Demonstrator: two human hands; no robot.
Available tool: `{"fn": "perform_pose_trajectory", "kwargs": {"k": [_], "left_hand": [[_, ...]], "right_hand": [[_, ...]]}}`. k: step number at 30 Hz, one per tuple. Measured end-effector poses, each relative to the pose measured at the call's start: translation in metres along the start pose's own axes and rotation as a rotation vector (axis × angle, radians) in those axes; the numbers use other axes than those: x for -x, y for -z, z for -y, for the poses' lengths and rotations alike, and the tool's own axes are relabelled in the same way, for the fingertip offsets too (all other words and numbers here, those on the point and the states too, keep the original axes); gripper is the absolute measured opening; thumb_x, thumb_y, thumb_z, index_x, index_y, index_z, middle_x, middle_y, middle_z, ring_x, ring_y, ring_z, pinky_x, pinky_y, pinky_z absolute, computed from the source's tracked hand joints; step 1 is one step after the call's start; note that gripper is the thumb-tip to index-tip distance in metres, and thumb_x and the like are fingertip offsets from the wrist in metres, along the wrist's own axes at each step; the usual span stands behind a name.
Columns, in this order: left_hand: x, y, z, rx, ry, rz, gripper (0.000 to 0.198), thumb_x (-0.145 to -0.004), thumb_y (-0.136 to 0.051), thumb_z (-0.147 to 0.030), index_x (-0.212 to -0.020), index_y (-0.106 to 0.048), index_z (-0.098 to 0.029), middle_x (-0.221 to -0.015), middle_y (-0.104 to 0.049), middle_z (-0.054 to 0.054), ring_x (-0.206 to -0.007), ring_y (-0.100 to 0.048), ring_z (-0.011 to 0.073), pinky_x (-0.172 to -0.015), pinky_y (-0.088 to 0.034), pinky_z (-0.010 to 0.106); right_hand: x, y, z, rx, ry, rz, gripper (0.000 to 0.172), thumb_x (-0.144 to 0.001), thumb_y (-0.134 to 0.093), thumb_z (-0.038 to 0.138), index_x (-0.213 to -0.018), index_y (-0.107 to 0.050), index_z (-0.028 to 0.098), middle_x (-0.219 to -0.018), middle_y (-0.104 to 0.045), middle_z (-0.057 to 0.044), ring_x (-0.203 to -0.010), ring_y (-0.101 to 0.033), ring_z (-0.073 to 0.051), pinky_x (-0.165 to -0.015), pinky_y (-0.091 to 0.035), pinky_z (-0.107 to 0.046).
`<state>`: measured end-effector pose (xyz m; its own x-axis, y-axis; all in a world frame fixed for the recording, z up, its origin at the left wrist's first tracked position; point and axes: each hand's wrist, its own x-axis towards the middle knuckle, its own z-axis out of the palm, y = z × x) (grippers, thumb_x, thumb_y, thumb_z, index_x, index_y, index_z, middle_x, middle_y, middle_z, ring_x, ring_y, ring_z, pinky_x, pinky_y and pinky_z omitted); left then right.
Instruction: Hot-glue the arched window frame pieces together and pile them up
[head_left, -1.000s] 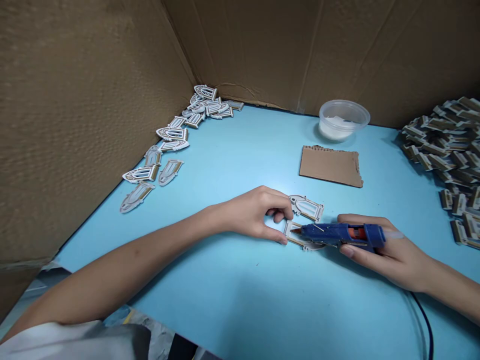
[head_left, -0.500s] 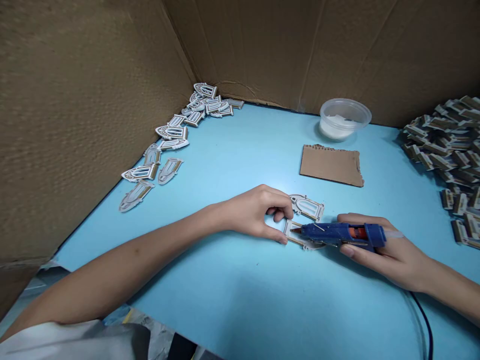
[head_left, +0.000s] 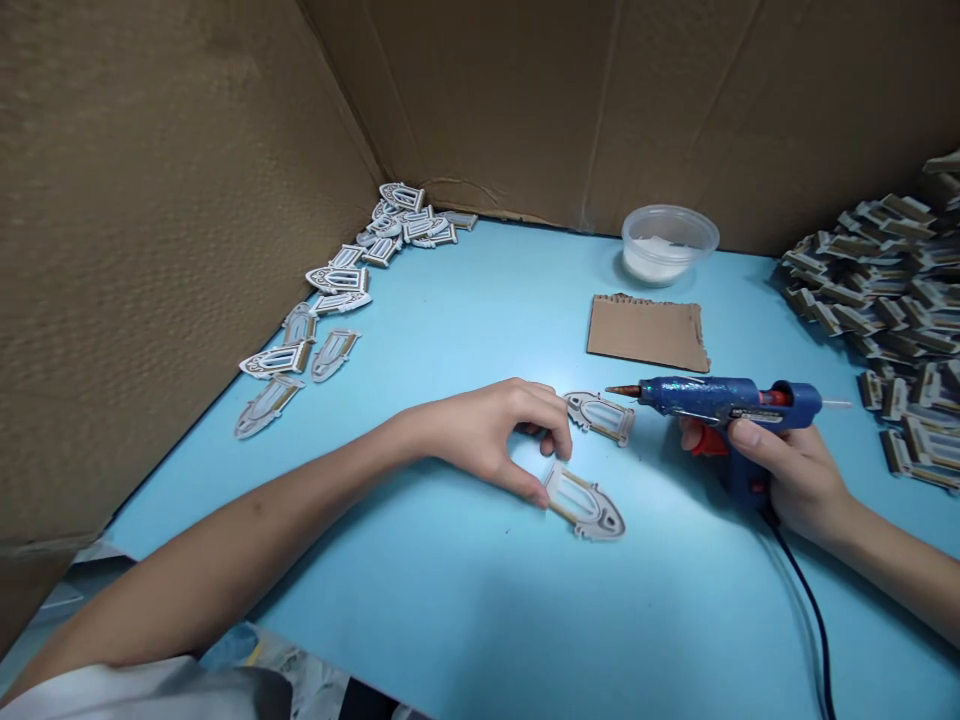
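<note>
My left hand (head_left: 495, 440) rests on the light blue tabletop (head_left: 450, 600), with its thumb at the end of one arched cardboard window frame (head_left: 583, 507) and its fingertips next to a second arched frame (head_left: 600, 417). The two frames lie at an angle to each other, and their white faces show brown cardboard edges. My right hand (head_left: 795, 470) grips a blue hot glue gun (head_left: 712, 398) by its handle. The gun's pointed nozzle faces left, above the table and clear of both frames.
Cardboard walls (head_left: 187, 250) rise at the left and back. Several finished arched pieces (head_left: 337, 280) line the left wall, and a heap of stacked pieces (head_left: 870, 280) lies at the right. A plastic tub (head_left: 667, 245), a cardboard sheet (head_left: 646, 333) and the gun's black cord (head_left: 806, 610) are also there.
The glue gun has moved up and right, away from the frames, and now points left above the table. The lower frame now shows fully. The view has shifted slightly.
</note>
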<state>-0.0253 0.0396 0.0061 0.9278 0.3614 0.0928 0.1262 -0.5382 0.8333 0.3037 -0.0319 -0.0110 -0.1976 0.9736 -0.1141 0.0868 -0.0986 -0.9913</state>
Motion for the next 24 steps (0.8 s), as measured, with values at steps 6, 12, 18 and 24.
{"fn": "perform_pose_trajectory", "kwargs": {"k": [6, 12, 18, 24], "left_hand": [[-0.005, -0.016, -0.001, -0.372, 0.060, -0.344, 0.018, -0.101, -0.058, -0.021, -0.115, -0.070, -0.019, -0.138, -0.056, 0.013, -0.126, -0.050, 0.0243, -0.112, -0.042, 0.044], [-0.005, -0.022, 0.004, -0.622, 0.023, -0.232, 0.031, -0.104, -0.053, -0.023, -0.132, -0.066, -0.022, -0.131, -0.061, 0.013, -0.118, -0.052, 0.0247, -0.101, -0.045, 0.042], [-0.004, -0.019, 0.004, -0.512, -0.039, -0.298, 0.024, -0.106, -0.050, -0.024, -0.116, -0.070, -0.016, -0.101, -0.064, 0.010, -0.094, -0.055, 0.0179, -0.088, -0.049, 0.034], [-0.003, -0.021, 0.009, -0.856, 0.096, -0.264, 0.047, -0.101, -0.047, -0.011, -0.141, -0.060, -0.032, -0.168, -0.028, 0.012, -0.150, -0.029, 0.0379, -0.114, -0.040, 0.061]], "right_hand": [[-0.002, 0.000, 0.002, 0.021, 0.069, -0.013, 0.038, -0.096, -0.068, 0.056, -0.089, -0.079, 0.021, -0.088, -0.077, -0.007, -0.081, -0.065, -0.022, -0.073, -0.050, -0.029], [-0.005, -0.003, -0.004, -0.021, 0.120, -0.013, 0.031, -0.094, -0.071, 0.053, -0.088, -0.081, 0.024, -0.085, -0.077, -0.003, -0.078, -0.066, -0.018, -0.069, -0.051, -0.023], [-0.003, -0.001, -0.004, -0.050, 0.086, -0.009, 0.030, -0.094, -0.071, 0.052, -0.090, -0.082, 0.025, -0.087, -0.077, -0.002, -0.079, -0.067, -0.017, -0.069, -0.051, -0.021], [-0.002, 0.000, -0.003, -0.037, 0.081, -0.009, 0.031, -0.095, -0.070, 0.052, -0.092, -0.081, 0.023, -0.087, -0.077, -0.003, -0.079, -0.066, -0.017, -0.070, -0.052, -0.022]]}}
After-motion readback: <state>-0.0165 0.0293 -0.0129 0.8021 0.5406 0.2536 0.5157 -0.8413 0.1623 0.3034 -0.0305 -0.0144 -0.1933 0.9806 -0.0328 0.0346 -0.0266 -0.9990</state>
